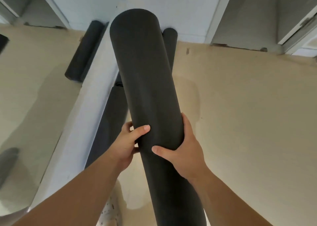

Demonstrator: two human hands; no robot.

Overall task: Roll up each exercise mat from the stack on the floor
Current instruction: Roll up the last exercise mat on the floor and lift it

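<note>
Rolled mat (145, 81) (tilted): left hand (126, 145), right hand (185, 150), fingers (185, 122) clamped round it; another roll (109, 116) beneath, beside white ledge (89, 97).

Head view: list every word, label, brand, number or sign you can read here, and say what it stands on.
None can be read.
The held rolled mat is plain dark, with no logo or label on the side that shows.
The other rolled mats, the wall and the floor carry no print.
The specks on the shoe are a pattern, not letters.
</note>
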